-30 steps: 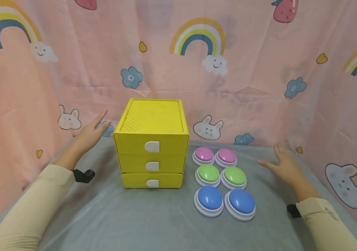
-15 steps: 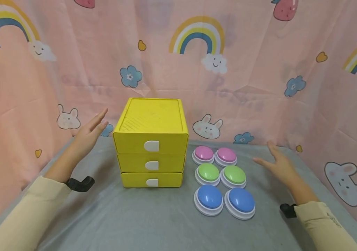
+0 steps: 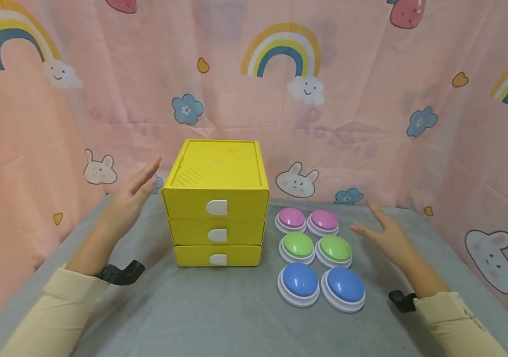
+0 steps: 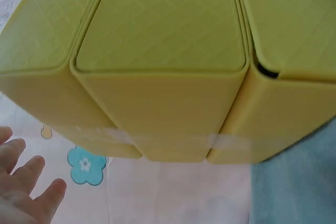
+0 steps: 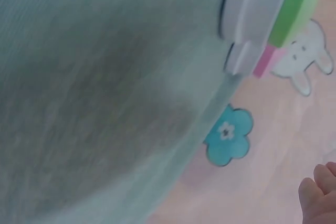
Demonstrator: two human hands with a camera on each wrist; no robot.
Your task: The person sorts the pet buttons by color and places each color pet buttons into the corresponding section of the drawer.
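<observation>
A yellow three-drawer box (image 3: 215, 166) stands on the grey cloth, its drawers pushed in, each with a white tab handle. Left of it my left hand (image 3: 124, 210) is held in the air, fingers extended, holding nothing. In the left wrist view the drawer box (image 4: 163, 24) fills the top, with the left hand's fingers (image 4: 31, 174) at lower left, apart from it. My right hand (image 3: 394, 243) hovers right of the dome push buttons, fingers spread and touching nothing. Pairs of pink (image 3: 291, 218), green (image 3: 298, 244) and blue buttons (image 3: 300, 279) sit in white bases.
Grey cloth (image 3: 191, 312) covers the table. A pink curtain (image 3: 361, 59) printed with rainbows, rabbits and flowers hangs behind and along both sides. Black wrist cameras (image 3: 124, 273) are strapped at both sleeve cuffs.
My right hand has drifted left, closer to the buttons. The left hand has shifted slightly right, nearer the drawer box. Box and buttons have stayed put.
</observation>
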